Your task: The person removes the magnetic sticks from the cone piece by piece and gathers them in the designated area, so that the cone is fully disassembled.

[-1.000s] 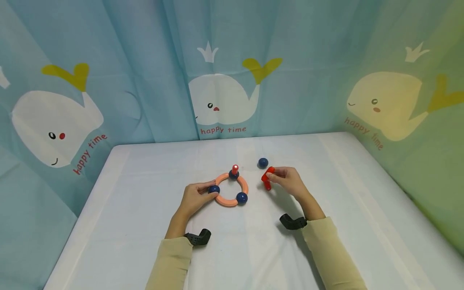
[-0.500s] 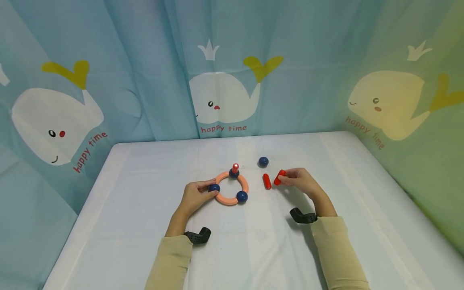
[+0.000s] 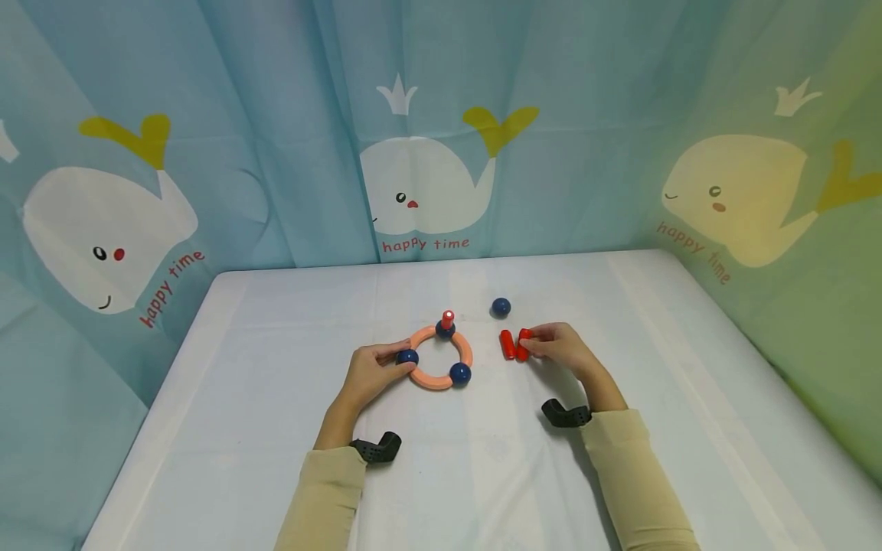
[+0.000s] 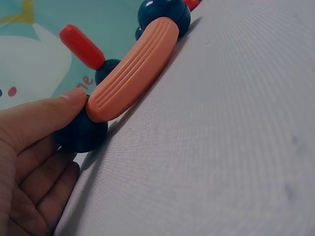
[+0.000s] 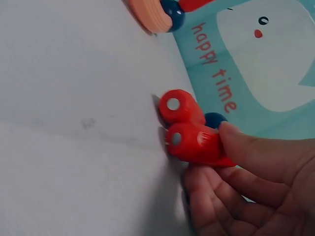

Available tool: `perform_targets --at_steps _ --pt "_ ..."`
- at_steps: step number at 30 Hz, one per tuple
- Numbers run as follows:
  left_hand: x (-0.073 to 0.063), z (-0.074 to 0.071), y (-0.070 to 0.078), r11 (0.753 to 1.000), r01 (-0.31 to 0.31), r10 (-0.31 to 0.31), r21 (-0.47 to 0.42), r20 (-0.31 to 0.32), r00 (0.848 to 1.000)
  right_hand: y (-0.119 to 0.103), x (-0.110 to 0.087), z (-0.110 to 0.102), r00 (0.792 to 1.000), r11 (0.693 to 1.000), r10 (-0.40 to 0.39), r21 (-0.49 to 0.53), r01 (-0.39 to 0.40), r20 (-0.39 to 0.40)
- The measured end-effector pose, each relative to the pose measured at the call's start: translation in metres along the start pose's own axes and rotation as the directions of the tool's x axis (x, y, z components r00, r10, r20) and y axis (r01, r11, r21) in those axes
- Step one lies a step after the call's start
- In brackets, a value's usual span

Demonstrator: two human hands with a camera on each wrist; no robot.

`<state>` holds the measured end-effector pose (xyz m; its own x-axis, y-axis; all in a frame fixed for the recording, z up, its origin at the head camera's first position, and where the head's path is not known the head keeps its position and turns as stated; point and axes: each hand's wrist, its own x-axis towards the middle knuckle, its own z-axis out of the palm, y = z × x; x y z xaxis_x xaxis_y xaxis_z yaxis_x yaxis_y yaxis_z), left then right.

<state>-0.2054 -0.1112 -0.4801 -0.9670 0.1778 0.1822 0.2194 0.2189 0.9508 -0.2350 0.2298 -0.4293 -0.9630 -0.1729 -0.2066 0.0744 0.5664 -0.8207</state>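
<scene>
The table (image 3: pixel 241 428) runs well past my work to both side edges. Mid-table, my left hand (image 3: pixel 368 375) grips the coral ring (image 3: pixel 432 382) by a blue ball (image 3: pixel 407 357); my right hand (image 3: pixel 565 347) pinches one red rod (image 5: pixel 197 145) just beside a second rod (image 3: pixel 507 344).

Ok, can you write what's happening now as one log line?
left hand: grips ring by its left ball | right hand: pinches red stick | loose stick: lies beside it | loose ball: beyond both

Head camera: high, facing forward-down over table (image 3: pixel 241 428). Wrist cameras: close, low; both catch part of ring (image 4: pixel 135 71), curtain (image 4: pixel 44 59).
</scene>
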Motion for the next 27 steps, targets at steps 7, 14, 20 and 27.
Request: perform_targets --at_steps 7,14,20,27 --pt "0.000 0.000 0.001 1.000 0.014 -0.014 -0.009 -0.006 1.000 -0.003 0.003 0.009 0.995 0.999 0.037 0.024 -0.035 -0.089" --pt "-0.005 -0.001 0.021 1.000 0.002 -0.002 0.005 0.011 1.000 -0.006 0.004 0.014 0.986 0.996 0.092 0.020 -0.090 -0.139" --pt "-0.008 -0.001 0.032 1.000 0.000 0.000 0.026 0.010 1.000 -0.008 0.004 0.017 0.980 0.996 0.092 0.017 -0.091 -0.174" --pt "-0.001 0.001 0.005 1.000 0.007 -0.006 0.031 -0.018 1.000 -0.007 0.003 0.014 0.977 0.996 0.083 -0.003 -0.086 -0.198"
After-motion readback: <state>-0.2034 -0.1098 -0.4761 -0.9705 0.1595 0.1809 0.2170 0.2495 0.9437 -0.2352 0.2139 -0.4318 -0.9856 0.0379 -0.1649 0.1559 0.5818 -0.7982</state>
